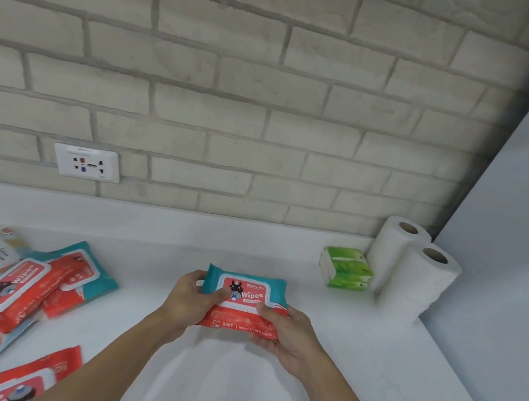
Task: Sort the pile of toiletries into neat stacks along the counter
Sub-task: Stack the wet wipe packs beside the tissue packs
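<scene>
A red and teal wipes pack (245, 292) is held in the middle of the white counter (350, 370). My left hand (193, 298) grips its left end, thumb on top. My right hand (287, 334) grips its lower right corner, thumb on the lid's edge. A loose pile of toiletries (13, 292) lies at the left: more red and teal wipes packs and pale packs with dark print. At the back right stand two white paper rolls (414, 276), with a green tissue pack stack (346, 268) just left of them.
A brick wall runs behind the counter with a white power socket (87, 162) low on the left. A plain grey wall (526, 242) closes off the right side. Another red wipes pack (20, 380) lies at the bottom left edge.
</scene>
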Motion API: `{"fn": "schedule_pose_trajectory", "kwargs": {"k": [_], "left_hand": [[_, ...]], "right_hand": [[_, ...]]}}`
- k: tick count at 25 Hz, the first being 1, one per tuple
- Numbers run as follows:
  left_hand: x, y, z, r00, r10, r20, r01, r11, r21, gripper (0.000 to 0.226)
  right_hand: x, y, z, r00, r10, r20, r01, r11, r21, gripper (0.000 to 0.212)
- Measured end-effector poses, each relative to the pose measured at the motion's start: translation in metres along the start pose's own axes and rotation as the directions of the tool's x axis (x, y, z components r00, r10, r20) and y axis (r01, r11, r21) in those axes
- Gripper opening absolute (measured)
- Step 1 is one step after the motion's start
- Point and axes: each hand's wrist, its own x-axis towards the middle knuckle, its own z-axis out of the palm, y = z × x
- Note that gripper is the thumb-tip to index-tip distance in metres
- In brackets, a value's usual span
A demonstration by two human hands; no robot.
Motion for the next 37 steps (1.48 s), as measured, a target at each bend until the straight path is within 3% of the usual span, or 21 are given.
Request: {"fn": "schedule_pose_trajectory", "kwargs": {"k": [8,13,23,27,30,37], "left_hand": [[0.039,0.029,0.066,1.000,0.007,0.008,-0.007,0.998,0.066,0.062],[0.066,0.039,0.096,0.999,-0.016,0.052,0.010,0.993,0.116,0.062],[0.111,0.040,0.132,0.998,-0.032,-0.048,0.040,0.983,0.180,0.059],[0.123,0.034,0.138,0.996,-0.045,-0.076,0.059,0.981,0.187,0.058],[0.131,0.028,0.141,0.995,-0.059,-0.076,0.072,0.981,0.183,0.059],[0.142,0.020,0.155,0.991,-0.055,-0.123,0.077,0.981,0.179,0.060]], "right_hand": [[0.044,-0.035,-0.054,0.987,-0.114,-0.110,0.110,0.993,-0.037,0.036],[0.075,-0.051,-0.076,0.967,-0.188,-0.171,0.158,0.972,-0.176,0.041],[0.119,-0.065,-0.095,0.921,-0.344,-0.185,0.227,0.857,-0.463,0.054],[0.125,-0.062,-0.098,0.897,-0.420,-0.141,0.271,0.772,-0.575,0.059],[0.131,-0.057,-0.100,0.893,-0.440,-0.091,0.269,0.687,-0.675,0.046],[0.139,-0.047,-0.102,0.861,-0.505,0.052,0.249,0.331,-0.910,0.037]]}}
